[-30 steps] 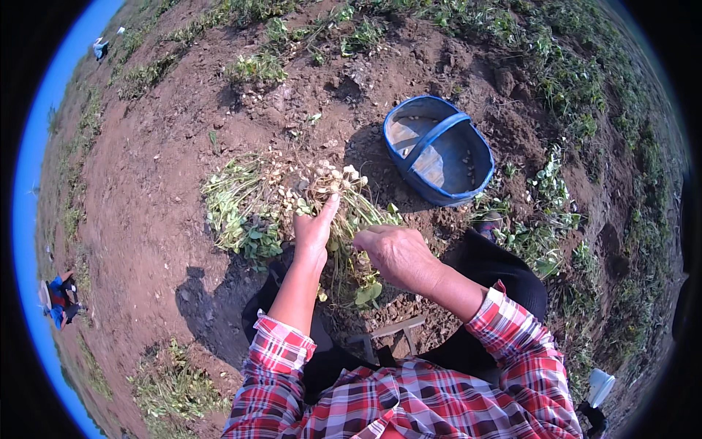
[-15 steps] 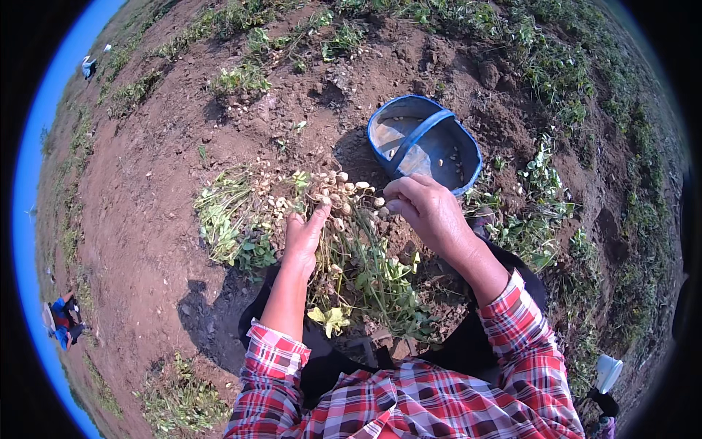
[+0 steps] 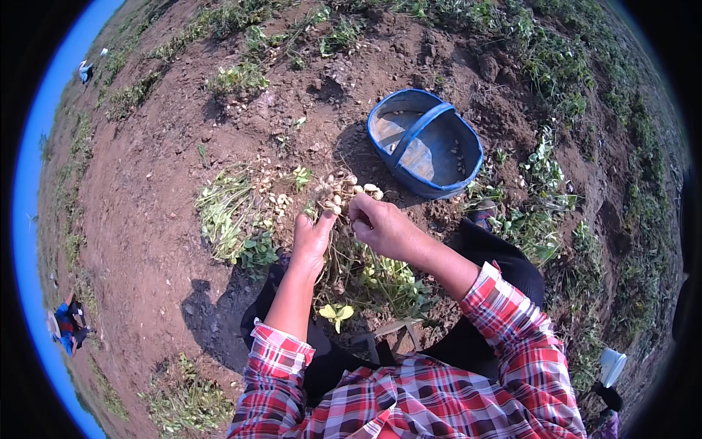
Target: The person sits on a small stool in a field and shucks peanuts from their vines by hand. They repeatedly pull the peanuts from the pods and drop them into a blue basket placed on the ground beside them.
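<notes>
My left hand (image 3: 312, 240) is closed around the stems of an uprooted peanut plant (image 3: 387, 282), thumb upward. Pale peanuts (image 3: 336, 199) cluster at the roots just beyond the thumb. Close on its right, my right hand (image 3: 384, 228) has its fingers curled in against the peanuts; its fingertips are partly hidden. The plant's leafy stems hang below both hands, toward my lap. Beyond my right hand, a blue basket (image 3: 439, 192) with an arched handle rests on the soil, a few peanuts scattered on its bottom.
Pulled plants (image 3: 223, 216) and loose peanuts (image 3: 279, 201) lie on the ground to the left. Leafy rows (image 3: 556, 73) run along the right. A person (image 3: 69, 322) is at the far left; a white container (image 3: 610, 366) shows at the lower right.
My right hand has moved left and nearer to me, from beside the basket to the peanut cluster close to my left hand. The left hand keeps its grip on the plant.
</notes>
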`<state>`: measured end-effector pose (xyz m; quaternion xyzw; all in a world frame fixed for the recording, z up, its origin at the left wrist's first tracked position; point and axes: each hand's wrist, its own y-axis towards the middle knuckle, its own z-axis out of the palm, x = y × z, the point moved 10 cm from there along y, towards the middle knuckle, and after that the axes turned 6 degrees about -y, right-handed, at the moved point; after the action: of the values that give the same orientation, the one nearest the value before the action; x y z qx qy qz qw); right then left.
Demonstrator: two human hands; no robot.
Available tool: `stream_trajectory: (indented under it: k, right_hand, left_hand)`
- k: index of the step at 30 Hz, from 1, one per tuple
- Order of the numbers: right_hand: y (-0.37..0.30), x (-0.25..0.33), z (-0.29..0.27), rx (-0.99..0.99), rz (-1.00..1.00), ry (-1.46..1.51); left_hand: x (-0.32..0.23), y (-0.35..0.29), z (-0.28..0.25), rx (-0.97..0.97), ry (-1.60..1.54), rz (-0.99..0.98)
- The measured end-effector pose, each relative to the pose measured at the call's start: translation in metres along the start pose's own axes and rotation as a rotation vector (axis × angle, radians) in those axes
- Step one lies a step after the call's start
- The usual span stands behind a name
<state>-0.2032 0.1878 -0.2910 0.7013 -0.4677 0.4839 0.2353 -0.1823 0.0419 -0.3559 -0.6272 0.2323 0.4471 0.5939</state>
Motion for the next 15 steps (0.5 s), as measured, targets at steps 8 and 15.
stream_trajectory:
  k: [8,15]
  right_hand:
    - [-0.001,-0.008,0.009,0.089,0.003,0.019]
    - [-0.012,-0.007,0.016,0.119,0.106,0.068]
  left_hand:
    - [-0.004,-0.005,0.014,0.147,-0.034,0.050]
    - [0.005,0.005,0.000,0.112,-0.189,-0.031]
